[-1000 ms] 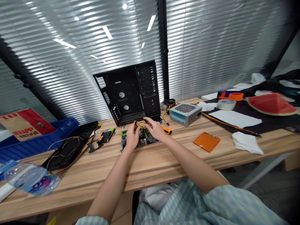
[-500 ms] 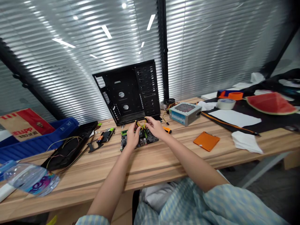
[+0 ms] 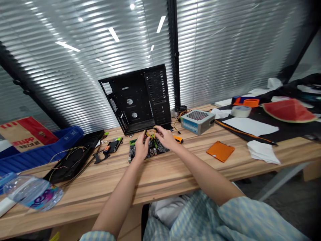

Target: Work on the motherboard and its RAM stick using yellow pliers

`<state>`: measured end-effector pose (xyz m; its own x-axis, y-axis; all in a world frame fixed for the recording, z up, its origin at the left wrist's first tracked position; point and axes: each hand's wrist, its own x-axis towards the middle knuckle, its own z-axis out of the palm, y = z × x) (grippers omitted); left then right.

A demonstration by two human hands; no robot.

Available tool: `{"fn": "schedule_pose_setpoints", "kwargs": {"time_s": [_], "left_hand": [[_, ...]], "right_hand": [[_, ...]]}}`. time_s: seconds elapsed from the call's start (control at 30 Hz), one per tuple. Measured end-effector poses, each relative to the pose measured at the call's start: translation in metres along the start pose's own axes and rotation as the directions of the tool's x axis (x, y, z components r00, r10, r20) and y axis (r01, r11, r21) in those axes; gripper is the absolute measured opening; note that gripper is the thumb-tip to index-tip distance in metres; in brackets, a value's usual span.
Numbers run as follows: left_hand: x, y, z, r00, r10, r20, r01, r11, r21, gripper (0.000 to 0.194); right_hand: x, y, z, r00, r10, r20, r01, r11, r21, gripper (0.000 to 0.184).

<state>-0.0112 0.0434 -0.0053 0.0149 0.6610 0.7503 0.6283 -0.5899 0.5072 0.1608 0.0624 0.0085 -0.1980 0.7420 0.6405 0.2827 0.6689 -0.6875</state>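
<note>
A yellow-and-black pair of pliers (image 3: 150, 136) is held over the green-and-black motherboard (image 3: 160, 149). My left hand (image 3: 141, 147) closes its fingers on one black-tipped handle, and my right hand (image 3: 164, 137) grips the other. The jaw end points down toward the board; whether it touches anything there is hidden by the fingers and too small to tell. Just right of my right hand lies an orange-handled tool (image 3: 178, 139). Behind both hands stands a black open computer case (image 3: 136, 97).
Right of the case sit a power supply (image 3: 198, 121) and an orange square panel (image 3: 220, 151). White tissue (image 3: 263, 152), a tape roll (image 3: 241, 111) and a watermelon-slice object (image 3: 289, 110) lie farther right. Leftward are small parts (image 3: 110, 147), a black panel (image 3: 75, 160), a blue bin (image 3: 62, 144) and a bottle (image 3: 35, 194).
The handles of the pliers look differently angled between my hands, more like a V now. Both hands stay almost in place above the motherboard.
</note>
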Motion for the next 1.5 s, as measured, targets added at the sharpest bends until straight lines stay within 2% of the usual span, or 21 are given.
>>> {"fn": "schedule_pose_setpoints", "kwargs": {"time_s": [0.83,1.1,1.37,1.5], "left_hand": [[-0.003,0.001,-0.002,1.000,0.022,-0.009,-0.022,0.999,0.044,0.029],[-0.003,0.001,-0.004,0.998,0.066,-0.015,-0.064,0.994,0.093,0.020],[-0.003,0.004,-0.004,0.996,0.080,0.042,-0.085,0.987,0.134,0.013],[-0.003,0.006,-0.005,0.993,0.095,0.063,-0.103,0.983,0.149,0.011]], "right_hand": [[-0.001,0.001,0.001,1.000,0.006,0.028,-0.006,1.000,0.011,0.039],[-0.002,0.000,-0.001,0.999,-0.017,0.039,0.016,1.000,0.019,0.033],[-0.003,-0.004,-0.003,0.998,-0.026,0.057,0.021,0.995,0.093,0.020],[-0.005,-0.009,-0.005,0.997,-0.015,0.078,0.007,0.995,0.098,0.026]]}}
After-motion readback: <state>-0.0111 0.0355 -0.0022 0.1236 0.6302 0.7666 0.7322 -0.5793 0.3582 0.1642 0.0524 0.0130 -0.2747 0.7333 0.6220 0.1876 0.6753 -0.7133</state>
